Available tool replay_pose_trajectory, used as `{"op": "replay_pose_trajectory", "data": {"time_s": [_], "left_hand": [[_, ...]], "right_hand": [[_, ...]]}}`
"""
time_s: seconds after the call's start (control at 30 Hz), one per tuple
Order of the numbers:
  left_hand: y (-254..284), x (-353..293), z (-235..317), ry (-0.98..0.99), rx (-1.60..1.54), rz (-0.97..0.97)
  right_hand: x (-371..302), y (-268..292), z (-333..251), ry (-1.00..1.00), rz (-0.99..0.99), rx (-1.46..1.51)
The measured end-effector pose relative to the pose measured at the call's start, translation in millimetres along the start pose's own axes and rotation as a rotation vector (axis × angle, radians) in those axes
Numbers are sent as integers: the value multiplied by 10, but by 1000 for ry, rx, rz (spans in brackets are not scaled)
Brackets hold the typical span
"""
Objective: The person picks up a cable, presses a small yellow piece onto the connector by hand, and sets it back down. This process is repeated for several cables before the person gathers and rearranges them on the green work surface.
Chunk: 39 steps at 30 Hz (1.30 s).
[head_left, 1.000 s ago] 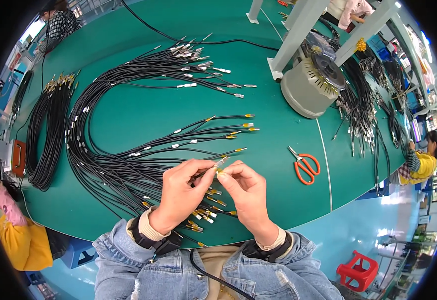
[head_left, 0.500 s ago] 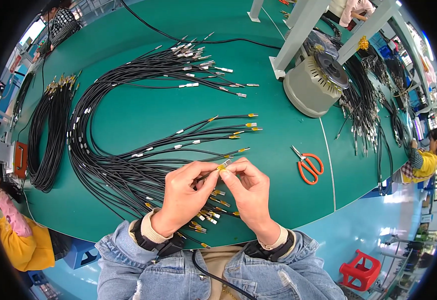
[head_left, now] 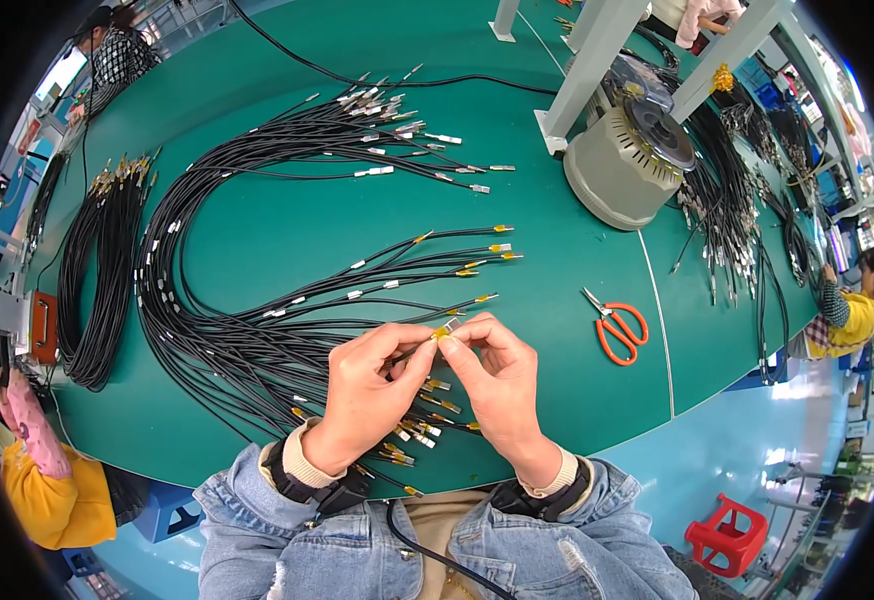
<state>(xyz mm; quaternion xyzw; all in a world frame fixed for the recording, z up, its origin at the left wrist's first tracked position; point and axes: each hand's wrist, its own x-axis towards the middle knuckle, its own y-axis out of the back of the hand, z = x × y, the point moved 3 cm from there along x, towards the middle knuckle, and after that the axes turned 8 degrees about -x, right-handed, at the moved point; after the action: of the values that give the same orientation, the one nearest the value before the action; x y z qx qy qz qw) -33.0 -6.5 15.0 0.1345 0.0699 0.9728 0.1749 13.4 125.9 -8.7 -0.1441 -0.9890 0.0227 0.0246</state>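
Observation:
Both of my hands meet at one black cable's end, which has a yellow wrap and a silver metal tip. My left hand pinches it between thumb and fingers on the cable side. From the other side, my right hand has thumb and fingertips closed on the yellow part near the tip. Beneath and left of my hands spreads a large curved bundle of black cables, with small white labels. Several of its near ends carry yellow wraps and metal tips. My left hand partly hides these ends.
Red-handled scissors lie to the right. Beyond them stand a round grey machine and metal posts. A coiled cable bundle lies at left, more cables at far right. Co-workers sit around the green table.
My hands stay closed on the same cable end, almost in place. The view has shifted slightly. The co-worker at lower left has moved a little.

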Motion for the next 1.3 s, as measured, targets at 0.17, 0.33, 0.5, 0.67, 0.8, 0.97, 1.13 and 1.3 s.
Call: {"op": "replay_pose_trajectory", "data": {"time_s": [0.17, 0.33, 0.5, 0.67, 0.8, 0.97, 1.13, 1.3], "left_hand": [[-1, 0, -12, -21, -23, -12], [-14, -2, 67, 5, -35, 12], [-22, 18, 60, -432, 327, -35], [2, 5, 79, -423, 339, 47], [27, -8, 54, -314, 272, 78], [23, -1, 18, -249, 176, 109], [27, -11, 29, -221, 170, 111], [45, -14, 37, -261, 235, 106]], "right_hand": [[2, 6, 20, -17, -9, 1], [2, 2, 20, -66, -1, 50], [-3, 0, 29, -90, -22, 73], [-35, -25, -24, -221, -37, 194], [-49, -38, 30, -347, -79, 361], [-33, -62, -19, -252, -88, 372], [-25, -53, 15, -215, -54, 291], [-17, -32, 10, -179, -51, 232]]}}
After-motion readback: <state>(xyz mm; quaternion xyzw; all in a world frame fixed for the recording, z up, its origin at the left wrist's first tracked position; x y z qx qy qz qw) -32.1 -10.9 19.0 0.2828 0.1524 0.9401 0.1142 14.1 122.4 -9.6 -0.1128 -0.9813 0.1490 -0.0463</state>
